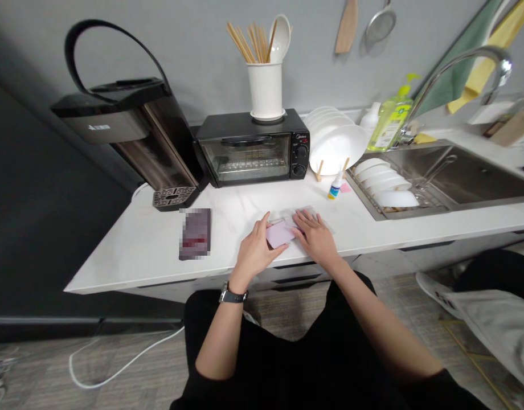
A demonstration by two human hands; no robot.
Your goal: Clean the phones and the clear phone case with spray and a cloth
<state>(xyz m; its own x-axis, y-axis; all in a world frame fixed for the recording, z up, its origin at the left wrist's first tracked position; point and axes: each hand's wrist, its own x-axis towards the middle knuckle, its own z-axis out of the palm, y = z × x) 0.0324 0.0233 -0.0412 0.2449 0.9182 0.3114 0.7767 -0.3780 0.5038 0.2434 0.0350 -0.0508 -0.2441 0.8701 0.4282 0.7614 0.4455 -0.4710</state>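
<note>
One flat, pale-pink rectangular piece point(279, 234) lies on the smooth, marbled desk point(138, 245), held between the fingers of the left hand point(256, 248); the right hand point(315, 236) lies, fingers extended, across clear, probably plastic film point(290, 220).

Left hand point(254, 249) grips a pink piece point(281, 234); right hand point(317, 237) lies on plastic point(289, 218) at its three o'clock, bottle point(334, 188) at two, oven point(249, 155) at eleven.
</note>
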